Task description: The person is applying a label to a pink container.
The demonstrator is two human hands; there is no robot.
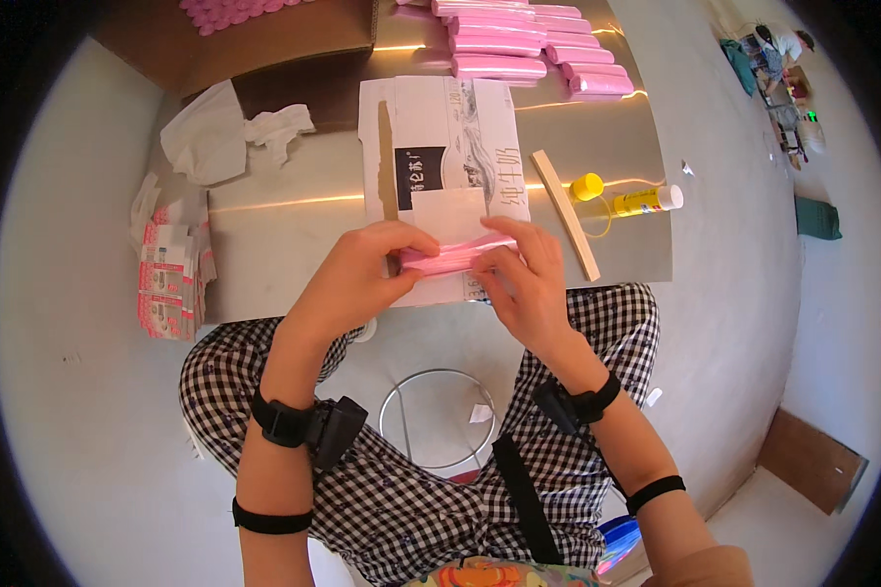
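Gripping the left end of the pink roll (448, 258) between thumb and curled fingers of the left hand (364, 266), and pinching its right end with the bent, partly spread fingers of the right hand (531, 282). Holding it over the flat carton (460, 117), at the near end of the white paper (448, 210), close to the near edge of the metal table (289, 240). Having open room over its bare left part, but less to the right, near the wooden stick (565, 215) and the glue stick (644, 202).
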